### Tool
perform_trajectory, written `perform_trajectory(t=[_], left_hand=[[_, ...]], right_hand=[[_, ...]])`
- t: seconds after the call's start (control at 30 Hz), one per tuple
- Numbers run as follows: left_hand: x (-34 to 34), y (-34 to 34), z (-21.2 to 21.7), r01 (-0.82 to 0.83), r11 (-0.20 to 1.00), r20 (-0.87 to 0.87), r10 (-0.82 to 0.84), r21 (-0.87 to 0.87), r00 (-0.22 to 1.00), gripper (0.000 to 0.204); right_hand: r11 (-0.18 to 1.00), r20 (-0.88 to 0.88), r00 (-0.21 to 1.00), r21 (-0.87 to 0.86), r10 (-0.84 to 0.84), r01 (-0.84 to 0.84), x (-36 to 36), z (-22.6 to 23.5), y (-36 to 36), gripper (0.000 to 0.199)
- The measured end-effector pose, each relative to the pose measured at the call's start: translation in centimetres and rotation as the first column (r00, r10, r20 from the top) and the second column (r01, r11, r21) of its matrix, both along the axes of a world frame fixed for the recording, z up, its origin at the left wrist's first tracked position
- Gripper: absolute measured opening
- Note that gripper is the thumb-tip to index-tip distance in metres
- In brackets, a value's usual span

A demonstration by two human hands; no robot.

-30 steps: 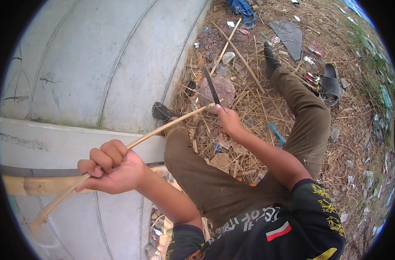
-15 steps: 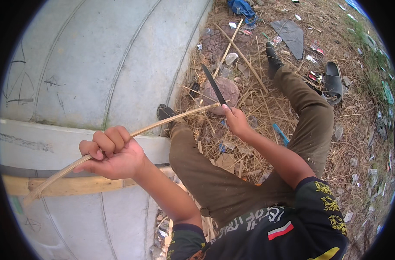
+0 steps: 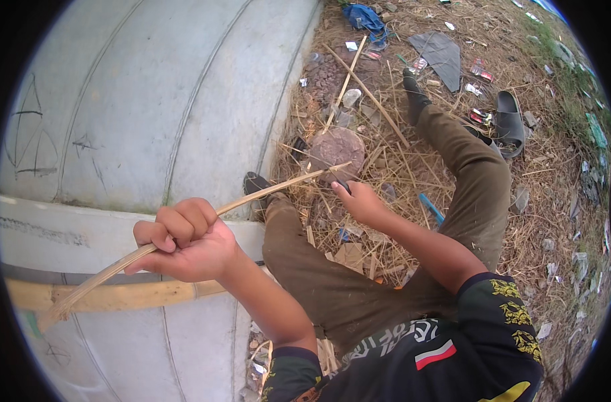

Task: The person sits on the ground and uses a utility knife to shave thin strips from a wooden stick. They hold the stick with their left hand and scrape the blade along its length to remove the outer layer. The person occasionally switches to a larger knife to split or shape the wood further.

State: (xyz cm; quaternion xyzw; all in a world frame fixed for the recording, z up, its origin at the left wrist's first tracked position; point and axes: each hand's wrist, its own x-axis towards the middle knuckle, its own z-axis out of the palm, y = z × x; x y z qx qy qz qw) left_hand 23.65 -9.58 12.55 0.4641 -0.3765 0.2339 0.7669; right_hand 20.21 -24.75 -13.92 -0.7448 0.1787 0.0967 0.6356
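Note:
My left hand (image 3: 193,242) is closed around a long, pale bamboo strip (image 3: 268,191), palm up, in front of the grey wall. The strip slants from a frayed end at the lower left up to a thin tip over a round reddish stone (image 3: 337,146). In my right hand (image 3: 361,203) is a knife (image 3: 343,185) with a dark handle, held just beside the strip's tip. Its blade is seen nearly edge-on and mostly hidden, so I cannot tell whether it touches the strip.
The grey panelled wall (image 3: 138,100) fills the left, with a bamboo pole (image 3: 138,295) along it. My outstretched legs frame straw, loose strips (image 3: 369,97) and litter. A grey slipper (image 3: 509,124), dark sheet (image 3: 438,57) and blue cloth (image 3: 365,19) lie farther off.
The knife's blade has swung from pointing up and away over the stone to lying beside the strip's tip. My right hand has lowered slightly; my left hand keeps its hold.

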Motion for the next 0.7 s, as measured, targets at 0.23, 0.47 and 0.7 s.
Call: perform_trajectory(t=[0.23, 0.47, 0.7], left_hand=[[-1.4, -1.7, 0.1, -0.100, 0.992, -0.018, 0.102, 0.075, 0.995, 0.060], [-1.5, -1.4, 0.2, -0.270, 0.960, -0.090, 0.263, -0.071, 0.961, 0.059], [-1.0, 0.2, 0.3, -0.426, 0.898, -0.202, 0.400, -0.110, 0.894, 0.060]], right_hand=[[0.989, 0.283, 0.949, 0.086, -0.141, 0.122, -0.8, -6.8, 2.2, 0.055], [0.974, -0.150, 0.962, -0.002, -0.226, 0.229, -0.1, -17.8, 0.5, 0.063], [0.941, -0.309, 0.912, 0.118, -0.269, 0.318, 0.5, -14.4, 1.8, 0.060]])
